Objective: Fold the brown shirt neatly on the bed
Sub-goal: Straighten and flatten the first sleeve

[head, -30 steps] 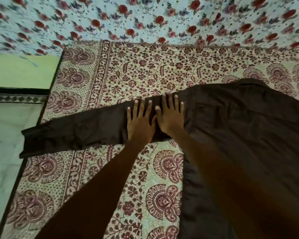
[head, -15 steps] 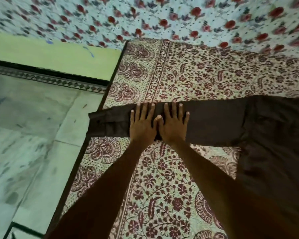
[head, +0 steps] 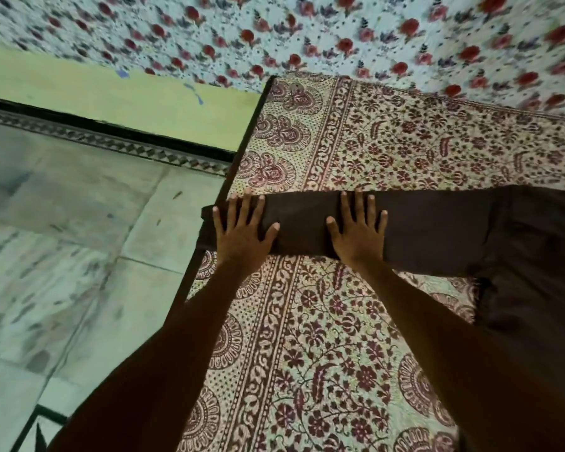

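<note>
The brown shirt (head: 519, 243) lies flat on the bed (head: 388, 148), its body at the right and partly cut off by the frame. One long sleeve (head: 307, 223) stretches left to the bed's edge, with the cuff hanging slightly over it. My left hand (head: 242, 233) rests palm down, fingers spread, on the cuff end of the sleeve. My right hand (head: 356, 233) presses flat on the sleeve's middle, fingers apart. Neither hand grips the cloth.
The bed carries a cream sheet with a maroon floral print and a dark left edge (head: 216, 230). A marble floor (head: 62, 256) lies to the left, below a yellow-green wall (head: 128, 96). A white cloth with red roses (head: 340, 37) covers the far side.
Both hands slid left along the sleeve toward the cuff, then parted: my left hand went to the cuff end, the right stayed mid-sleeve. The view swung left.
</note>
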The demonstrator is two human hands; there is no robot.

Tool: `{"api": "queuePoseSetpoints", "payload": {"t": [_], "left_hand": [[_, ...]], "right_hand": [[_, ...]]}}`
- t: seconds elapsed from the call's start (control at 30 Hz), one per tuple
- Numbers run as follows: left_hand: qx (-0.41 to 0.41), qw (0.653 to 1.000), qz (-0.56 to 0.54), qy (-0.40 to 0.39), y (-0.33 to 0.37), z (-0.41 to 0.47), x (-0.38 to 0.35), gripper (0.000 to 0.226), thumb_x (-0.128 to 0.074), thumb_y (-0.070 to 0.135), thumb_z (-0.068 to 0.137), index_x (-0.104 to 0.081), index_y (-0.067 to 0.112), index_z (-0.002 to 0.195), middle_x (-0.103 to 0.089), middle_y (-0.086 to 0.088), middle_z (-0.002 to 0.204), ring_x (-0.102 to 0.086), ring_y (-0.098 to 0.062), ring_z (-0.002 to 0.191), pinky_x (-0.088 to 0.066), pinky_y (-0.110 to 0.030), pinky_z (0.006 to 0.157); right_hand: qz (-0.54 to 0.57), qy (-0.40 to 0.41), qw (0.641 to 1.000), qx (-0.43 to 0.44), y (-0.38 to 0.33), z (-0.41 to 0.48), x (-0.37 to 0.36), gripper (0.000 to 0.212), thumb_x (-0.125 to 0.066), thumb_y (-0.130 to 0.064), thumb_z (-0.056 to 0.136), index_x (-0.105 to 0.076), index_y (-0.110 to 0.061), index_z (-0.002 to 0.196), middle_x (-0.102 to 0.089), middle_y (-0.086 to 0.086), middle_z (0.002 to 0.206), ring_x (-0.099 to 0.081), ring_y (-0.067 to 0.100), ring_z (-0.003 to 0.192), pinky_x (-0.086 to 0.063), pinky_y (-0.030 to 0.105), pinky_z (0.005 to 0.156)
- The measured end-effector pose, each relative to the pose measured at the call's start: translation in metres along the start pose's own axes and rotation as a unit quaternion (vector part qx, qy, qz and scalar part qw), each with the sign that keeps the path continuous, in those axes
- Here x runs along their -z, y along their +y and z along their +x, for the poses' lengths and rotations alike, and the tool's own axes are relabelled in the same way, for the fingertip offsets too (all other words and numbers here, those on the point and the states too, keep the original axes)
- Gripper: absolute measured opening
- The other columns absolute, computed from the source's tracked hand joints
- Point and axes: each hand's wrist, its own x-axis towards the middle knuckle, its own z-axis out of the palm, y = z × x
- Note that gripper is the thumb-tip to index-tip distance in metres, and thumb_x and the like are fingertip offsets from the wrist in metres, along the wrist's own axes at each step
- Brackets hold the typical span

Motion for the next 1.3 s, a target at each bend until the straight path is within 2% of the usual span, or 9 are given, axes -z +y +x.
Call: {"api": "queuePoseSetpoints", "payload": {"t": [0.07, 0.2, 0.37, 0.5, 0.6, 0.7, 0.9, 1.17, 1.3], "left_hand": [[0.010, 1.000, 0.014, 0.001, 0.016, -0.002, 0.011, 0.067, -0.031, 0.055, 0.095, -0.015, 0.027, 0.154, -0.011, -0.004, 0.163, -0.001, -0.031, 0.150, 0.006, -0.060, 0.117], [-0.039, 0.995, -0.068, 0.060, 0.090, -0.022, 0.026, 0.061, -0.051, 0.021, 0.089, -0.035, 0.020, 0.147, -0.022, -0.008, 0.160, -0.014, -0.032, 0.148, -0.010, -0.054, 0.120], [-0.197, 0.966, -0.166, 0.001, 0.214, -0.054, -0.002, 0.047, -0.047, 0.025, 0.096, -0.045, 0.019, 0.142, -0.030, -0.005, 0.157, -0.024, -0.030, 0.146, -0.026, -0.052, 0.116], [-0.279, 0.946, -0.163, -0.001, 0.303, -0.082, -0.013, 0.053, -0.045, 0.030, 0.090, -0.045, 0.017, 0.142, -0.039, -0.005, 0.151, -0.035, -0.030, 0.140, -0.032, -0.050, 0.112], [-0.323, 0.939, -0.121, -0.011, 0.343, -0.121, -0.023, 0.061, -0.045, 0.034, 0.091, -0.032, 0.020, 0.149, -0.029, -0.003, 0.157, -0.025, -0.026, 0.145, -0.023, -0.047, 0.118], [-0.329, 0.942, -0.048, -0.041, 0.344, -0.158, -0.051, 0.064, -0.039, 0.043, 0.096, -0.016, 0.027, 0.154, -0.009, 0.000, 0.163, -0.007, -0.024, 0.150, -0.014, -0.048, 0.120], [-0.306, 0.950, 0.002, -0.052, 0.326, -0.181, -0.066, 0.062, -0.029, 0.052, 0.099, -0.015, 0.027, 0.154, -0.008, 0.001, 0.163, -0.004, -0.023, 0.151, -0.013, -0.049, 0.120], [-0.306, 0.948, 0.028, -0.087, 0.309, -0.210, -0.058, 0.069, -0.024, 0.058, 0.098, -0.006, 0.024, 0.155, -0.001, 0.001, 0.164, 0.002, -0.025, 0.151, -0.009, -0.049, 0.121], [-0.271, 0.958, -0.030, -0.087, 0.293, -0.258, -0.051, 0.057, -0.033, 0.049, 0.099, -0.031, 0.020, 0.149, -0.033, -0.003, 0.154, -0.029, -0.025, 0.143, -0.027, -0.044, 0.115]], "right_hand": [[0.065, -0.022, 0.998, 0.012, 0.005, -0.002, 0.018, 0.065, -0.032, -0.051, 0.099, -0.016, -0.021, 0.154, -0.007, 0.006, 0.163, 0.002, 0.029, 0.150, 0.002, 0.052, 0.118], [0.138, 0.114, 0.984, -0.016, 0.052, -0.046, 0.054, 0.037, -0.050, -0.026, 0.096, -0.056, -0.014, 0.131, -0.054, 0.011, 0.137, -0.043, 0.030, 0.132, -0.034, 0.045, 0.112], [0.107, 0.224, 0.961, -0.124, 0.162, -0.105, 0.073, 0.028, -0.051, -0.018, 0.085, -0.067, -0.014, 0.108, -0.067, 0.012, 0.111, -0.057, 0.035, 0.108, -0.050, 0.044, 0.091], [0.036, 0.186, 0.956, -0.222, 0.254, -0.132, 0.089, 0.041, -0.043, -0.025, 0.086, -0.061, -0.014, 0.122, -0.060, 0.014, 0.127, -0.052, 0.038, 0.117, -0.046, 0.047, 0.096], [0.007, 0.148, 0.958, -0.247, 0.291, -0.152, 0.092, 0.046, -0.043, -0.033, 0.097, -0.046, -0.017, 0.139, -0.045, 0.011, 0.145, -0.038, 0.034, 0.134, -0.035, 0.049, 0.109], [-0.006, 0.099, 0.970, -0.220, 0.299, -0.182, 0.080, 0.057, -0.033, -0.046, 0.099, -0.028, -0.021, 0.150, -0.025, 0.007, 0.158, -0.020, 0.029, 0.146, -0.019, 0.049, 0.118], [-0.045, 0.009, 0.988, -0.148, 0.300, -0.229, 0.037, 0.066, -0.017, -0.060, 0.096, -0.001, -0.033, 0.154, 0.005, 0.004, 0.163, 0.005, 0.029, 0.150, -0.005, 0.056, 0.119], [-0.029, 0.033, 0.987, -0.152, 0.294, -0.241, 0.043, 0.066, -0.026, -0.058, 0.097, -0.016, -0.024, 0.154, -0.006, 0.010, 0.163, -0.003, 0.031, 0.150, -0.006, 0.058, 0.118], [0.013, 0.115, 0.982, -0.151, 0.268, -0.297, 0.049, 0.047, -0.040, -0.042, 0.099, -0.044, -0.020, 0.140, -0.037, 0.010, 0.151, -0.034, 0.030, 0.138, -0.028, 0.051, 0.112]]}}
